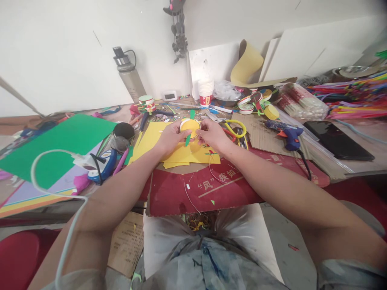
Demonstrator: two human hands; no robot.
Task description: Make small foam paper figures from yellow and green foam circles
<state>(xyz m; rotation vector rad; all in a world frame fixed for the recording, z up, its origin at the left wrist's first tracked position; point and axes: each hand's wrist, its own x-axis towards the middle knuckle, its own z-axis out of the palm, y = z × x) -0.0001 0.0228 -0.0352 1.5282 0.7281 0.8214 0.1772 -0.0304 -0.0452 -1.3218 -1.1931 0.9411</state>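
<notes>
Both my hands hold a small round white cup with a yellow disc on top (190, 125), over a stack of yellow paper sheets (178, 151). My left hand (171, 137) grips its left side with curled fingers. My right hand (212, 135) pinches its right side. A thin green paper strip (188, 139) hangs from the cup between my hands. The sheets lie on red printed cardboard (211, 187) at the table's near edge.
Yellow-handled scissors (234, 127) and a blue glue gun (289, 135) lie to the right, with a black phone (337, 140) beyond. Green paper (57, 143) and a white cable (54, 185) are on the left. A grey bottle (129, 74), stacked paper cups (205, 93) and coloured pipe cleaners (353, 94) line the back.
</notes>
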